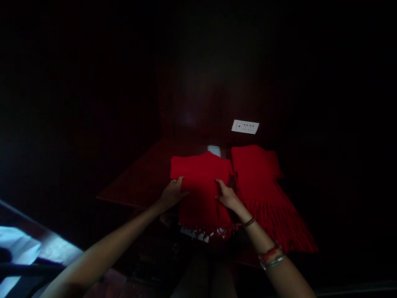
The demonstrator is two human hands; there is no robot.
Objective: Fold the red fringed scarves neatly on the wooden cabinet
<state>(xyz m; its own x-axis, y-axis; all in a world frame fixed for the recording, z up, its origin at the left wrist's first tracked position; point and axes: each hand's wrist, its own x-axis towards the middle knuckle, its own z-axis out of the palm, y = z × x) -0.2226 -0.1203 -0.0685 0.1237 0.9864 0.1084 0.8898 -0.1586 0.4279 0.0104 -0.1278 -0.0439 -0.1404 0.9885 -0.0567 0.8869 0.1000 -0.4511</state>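
A: Quick pass. What's in hand?

B: Folded red scarf (200, 182) lying on the dark table (139, 182), close to its near edge. Fringed end hangs off that edge toward the person. Left hand (172, 193) sits on the scarf's left side, right hand (227, 195) on its right side.

A: Fingers?

B: Left fingers (177, 182) curled over the left edge of the cloth, thumb looks tucked under, so a loose pinch on the fold. Right fingers (221, 185) lie fairly flat and together, pressing the cloth down. Whether the right thumb is under the fabric, cannot tell.

A: Axis, and which hand is closer?

B: Long axis runs from the far edge toward the person, fringe at the near end. The hands flank it across the short way; the bulk of the cloth lies between and beyond the fingertips. Both touching, neither nearer.

A: Anything else?

B: Second red scarf (263, 186) just beside it to the right, angled, its fringe trailing off the near right corner. White socket plate (245, 126) on the wall behind. Small pale blurred patch (214, 150) at the far edge, unreadable.

A: Problems?

B: Very dark. Table's far and right edges melt into black, something pale under the fringe is unclear, forearms cut off at the bottom.
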